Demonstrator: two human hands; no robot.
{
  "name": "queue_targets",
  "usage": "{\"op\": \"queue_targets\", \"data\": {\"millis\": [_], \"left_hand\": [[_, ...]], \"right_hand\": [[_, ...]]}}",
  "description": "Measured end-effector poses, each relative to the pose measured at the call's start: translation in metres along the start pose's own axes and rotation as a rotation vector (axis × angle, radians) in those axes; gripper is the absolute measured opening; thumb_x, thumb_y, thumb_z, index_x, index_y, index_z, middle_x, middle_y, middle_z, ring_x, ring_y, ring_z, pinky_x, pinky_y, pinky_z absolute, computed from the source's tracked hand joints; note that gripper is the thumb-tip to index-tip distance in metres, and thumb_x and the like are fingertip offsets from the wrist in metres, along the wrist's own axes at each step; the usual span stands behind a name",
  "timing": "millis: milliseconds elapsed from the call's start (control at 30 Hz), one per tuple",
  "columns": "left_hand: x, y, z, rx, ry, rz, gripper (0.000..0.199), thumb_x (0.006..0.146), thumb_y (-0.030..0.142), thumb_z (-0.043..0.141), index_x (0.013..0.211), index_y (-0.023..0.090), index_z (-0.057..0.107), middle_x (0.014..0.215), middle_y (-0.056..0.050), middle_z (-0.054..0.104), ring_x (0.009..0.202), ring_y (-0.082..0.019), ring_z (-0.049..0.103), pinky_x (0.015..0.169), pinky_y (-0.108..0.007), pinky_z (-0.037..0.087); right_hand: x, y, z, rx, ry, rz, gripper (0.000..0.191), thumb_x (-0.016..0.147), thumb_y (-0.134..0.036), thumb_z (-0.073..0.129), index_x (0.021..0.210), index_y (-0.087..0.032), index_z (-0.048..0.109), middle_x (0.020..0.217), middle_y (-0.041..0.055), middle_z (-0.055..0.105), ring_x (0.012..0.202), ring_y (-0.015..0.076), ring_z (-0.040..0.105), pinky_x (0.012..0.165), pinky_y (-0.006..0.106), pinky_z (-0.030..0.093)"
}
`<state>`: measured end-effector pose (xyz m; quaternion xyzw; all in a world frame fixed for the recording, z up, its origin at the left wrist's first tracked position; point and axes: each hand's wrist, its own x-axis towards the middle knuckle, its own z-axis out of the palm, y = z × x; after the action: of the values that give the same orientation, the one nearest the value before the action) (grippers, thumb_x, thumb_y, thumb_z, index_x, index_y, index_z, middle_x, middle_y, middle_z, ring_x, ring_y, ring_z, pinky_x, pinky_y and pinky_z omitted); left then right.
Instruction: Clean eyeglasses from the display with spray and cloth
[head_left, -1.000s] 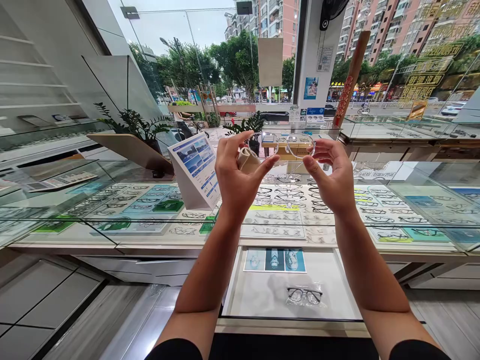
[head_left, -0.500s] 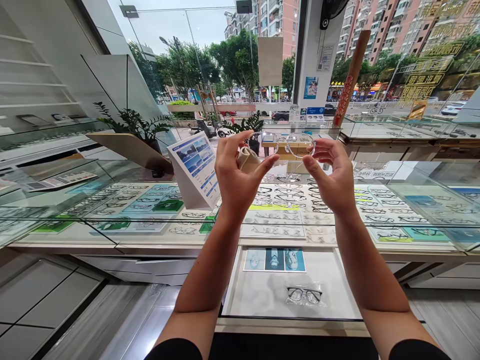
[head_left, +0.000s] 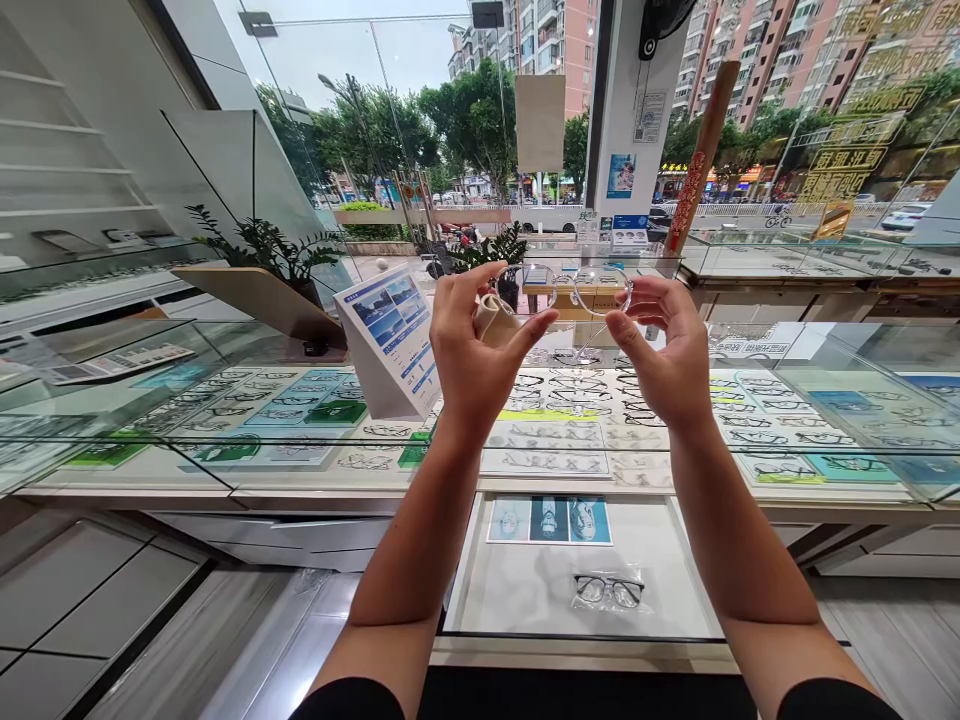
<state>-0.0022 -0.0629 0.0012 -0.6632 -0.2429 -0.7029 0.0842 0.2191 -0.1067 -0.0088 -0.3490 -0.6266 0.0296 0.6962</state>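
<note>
A pair of clear-rimmed eyeglasses (head_left: pixel 564 291) is held up in front of me, above the glass counter. My left hand (head_left: pixel 480 335) pinches its left side between thumb and fingers. Tucked in that same palm is a beige cloth (head_left: pixel 496 322), bunched up. At the other rim, my right hand (head_left: pixel 664 345) grips the frame with thumb and fingertips. One thin temple slants down behind the right lens. Below my arms, dark-framed eyeglasses (head_left: pixel 609 590) lie in a clear plastic sleeve in the open white drawer (head_left: pixel 517 600).
The glass display counter (head_left: pixel 420 490) holds many rows of eyeglasses. On it stands a tent-shaped sign (head_left: pixel 390 340) left of my hands. A picture card (head_left: pixel 550 520) lies at the drawer's back. Potted plants (head_left: pixel 262 255) stand near the window.
My hands and the eyeglasses stay almost where they were. Outside the window, the vehicles and a cyclist have shifted.
</note>
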Motion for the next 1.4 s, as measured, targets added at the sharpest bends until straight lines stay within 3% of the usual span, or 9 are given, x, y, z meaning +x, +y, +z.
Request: {"op": "queue_targets", "data": {"millis": [633, 1133, 1400], "left_hand": [[0.001, 0.001, 0.001, 0.009, -0.016, -0.029, 0.072, 0.080, 0.077, 0.087, 0.132, 0.030, 0.074, 0.114, -0.006, 0.069, 0.109, -0.026, 0.068, 0.100, -0.045, 0.059], [-0.003, -0.004, 0.004, -0.035, -0.086, -0.110, 0.068, 0.083, 0.073, 0.088, 0.138, 0.036, 0.073, 0.118, -0.008, 0.069, 0.112, -0.027, 0.068, 0.094, -0.042, 0.060], [-0.005, -0.005, 0.007, -0.039, -0.090, -0.121, 0.062, 0.087, 0.065, 0.089, 0.136, 0.032, 0.073, 0.124, -0.008, 0.075, 0.114, -0.026, 0.072, 0.092, -0.040, 0.060]], "right_hand": [[-0.001, -0.003, -0.001, -0.073, 0.039, -0.070, 0.049, 0.095, -0.066, 0.079, 0.129, -0.032, 0.069, 0.121, 0.0053, 0.079, 0.108, 0.0261, 0.075, 0.099, 0.050, 0.063], [-0.003, -0.009, -0.001, -0.183, 0.114, -0.171, 0.048, 0.097, -0.064, 0.078, 0.135, -0.036, 0.069, 0.126, 0.0071, 0.077, 0.108, 0.0311, 0.073, 0.104, 0.060, 0.062], [-0.005, -0.015, -0.001, -0.254, 0.141, -0.227, 0.045, 0.098, -0.062, 0.077, 0.134, -0.037, 0.069, 0.125, 0.0074, 0.077, 0.109, 0.0326, 0.073, 0.101, 0.061, 0.063]]}}
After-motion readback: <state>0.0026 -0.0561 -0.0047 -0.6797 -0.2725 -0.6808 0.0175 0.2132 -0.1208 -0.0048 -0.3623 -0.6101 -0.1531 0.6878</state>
